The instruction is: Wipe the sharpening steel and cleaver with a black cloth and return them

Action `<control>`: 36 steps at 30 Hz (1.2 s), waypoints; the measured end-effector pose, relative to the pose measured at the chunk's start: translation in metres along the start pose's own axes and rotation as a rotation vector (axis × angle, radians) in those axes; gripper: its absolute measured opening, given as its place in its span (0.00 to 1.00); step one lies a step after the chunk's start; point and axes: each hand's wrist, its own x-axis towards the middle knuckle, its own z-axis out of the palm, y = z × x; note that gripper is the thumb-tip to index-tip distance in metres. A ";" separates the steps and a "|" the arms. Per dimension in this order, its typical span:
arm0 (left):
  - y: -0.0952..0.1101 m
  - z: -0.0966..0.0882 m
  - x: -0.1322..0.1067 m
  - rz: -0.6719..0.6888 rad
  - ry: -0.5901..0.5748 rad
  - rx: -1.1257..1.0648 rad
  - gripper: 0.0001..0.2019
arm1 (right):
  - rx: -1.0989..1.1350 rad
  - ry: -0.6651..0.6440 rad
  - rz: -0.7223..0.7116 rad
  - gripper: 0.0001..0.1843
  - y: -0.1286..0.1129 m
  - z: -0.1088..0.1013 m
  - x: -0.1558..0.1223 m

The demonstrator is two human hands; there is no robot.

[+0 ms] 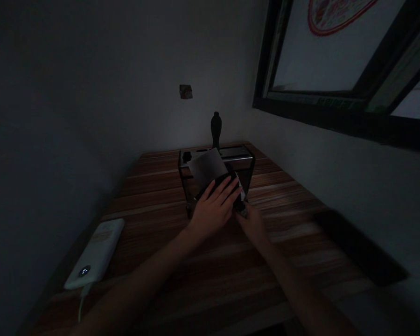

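Observation:
A broad, squarish metal blade, apparently a cleaver [207,167], is tilted up to the left in front of a knife rack [236,152]. My left hand [213,205] lies over its lower part, fingers together and pressing a black cloth [219,183] onto the metal. Close beside it, my right hand [252,221] is closed around the handle end at the lower right; the handle is mostly hidden. Upright in the rack stands a black handle [216,128], its blade out of sight. The dim light blurs fine detail.
On the left of the wood-grain table [154,205] lies a white power bank [100,249] with a cable [81,303]. A long dark flat object [360,247] lies at the right. Walls border the table, with a dark-framed window [322,116] at upper right.

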 end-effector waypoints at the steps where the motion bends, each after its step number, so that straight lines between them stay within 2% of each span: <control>1: -0.003 -0.002 0.002 -0.010 0.012 -0.005 0.24 | 0.008 0.001 -0.004 0.14 0.000 0.000 0.000; 9: -0.030 -0.020 0.017 -0.091 0.090 -0.023 0.24 | -0.008 0.013 0.015 0.13 0.003 0.003 0.001; 16: -0.046 -0.029 0.024 -0.161 0.147 -0.036 0.23 | -0.049 0.027 0.017 0.13 0.003 0.002 0.001; 31: -0.045 -0.028 0.025 -0.182 0.153 -0.042 0.24 | -0.051 0.021 0.039 0.14 0.000 0.001 0.000; 36: -0.039 -0.025 0.024 -0.178 0.119 -0.028 0.24 | -0.055 0.023 0.022 0.13 0.001 0.002 0.001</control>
